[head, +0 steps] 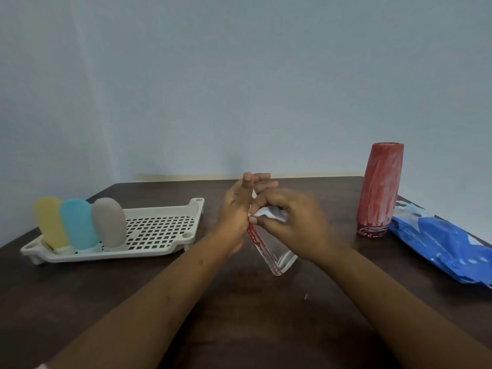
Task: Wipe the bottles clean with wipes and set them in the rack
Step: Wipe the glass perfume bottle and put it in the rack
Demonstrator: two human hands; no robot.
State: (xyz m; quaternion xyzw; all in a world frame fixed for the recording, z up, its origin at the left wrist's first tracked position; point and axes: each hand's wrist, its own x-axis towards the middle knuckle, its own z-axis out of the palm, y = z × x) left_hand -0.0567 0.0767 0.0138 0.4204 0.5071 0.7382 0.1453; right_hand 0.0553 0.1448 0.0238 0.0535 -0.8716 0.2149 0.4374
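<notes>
A clear bottle with red smears (277, 258) is tilted over the middle of the table, its base toward me. My left hand (237, 209) holds its upper part, fingers fairly straight along it. My right hand (290, 222) pinches a crumpled white wipe (266, 213) against the bottle's side. A red-smeared bottle (379, 190) stands upside down at the right. The cream rack (159, 227) lies at the left with a yellow bottle (50, 222), a blue bottle (78, 225) and a grey bottle (109, 222) standing cap-down along its left end.
A blue pack of wipes (442, 243) lies at the right edge of the dark wooden table (239, 315). A plain pale wall stands behind the table's far edge.
</notes>
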